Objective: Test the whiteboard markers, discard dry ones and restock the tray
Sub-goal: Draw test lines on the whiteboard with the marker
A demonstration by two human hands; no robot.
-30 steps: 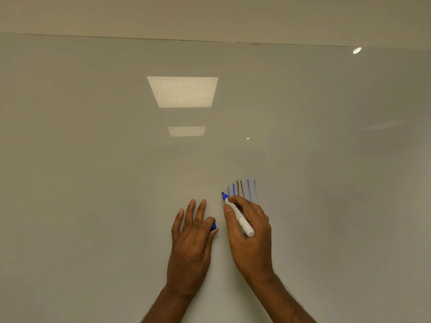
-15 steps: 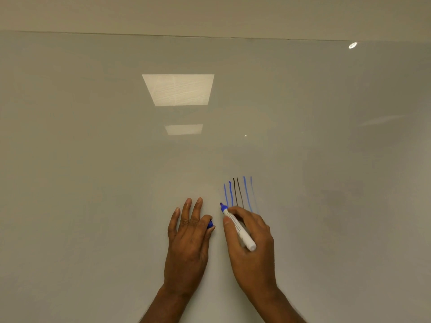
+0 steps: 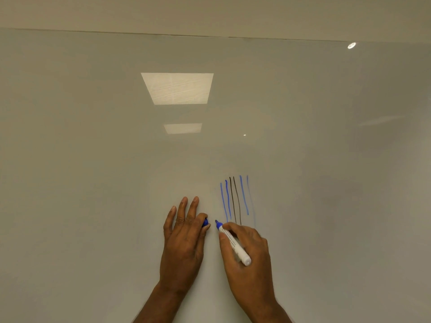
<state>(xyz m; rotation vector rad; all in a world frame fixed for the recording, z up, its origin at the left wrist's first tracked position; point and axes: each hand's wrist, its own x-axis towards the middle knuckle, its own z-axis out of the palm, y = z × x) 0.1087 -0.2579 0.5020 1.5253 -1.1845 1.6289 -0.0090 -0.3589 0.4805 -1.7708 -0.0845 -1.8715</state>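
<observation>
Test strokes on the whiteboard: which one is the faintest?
The rightmost stroke, pale blue and barely visible. The three other blue strokes and the two dark strokes, all to its left, read solid.

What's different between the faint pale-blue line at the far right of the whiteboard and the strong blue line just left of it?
The faint pale-blue line is washed-out and thin; the strong blue line is saturated and thicker. The faint line runs further down; the strong one stops higher. Both are near-vertical strokes starting level on the glossy whiteboard.
</observation>
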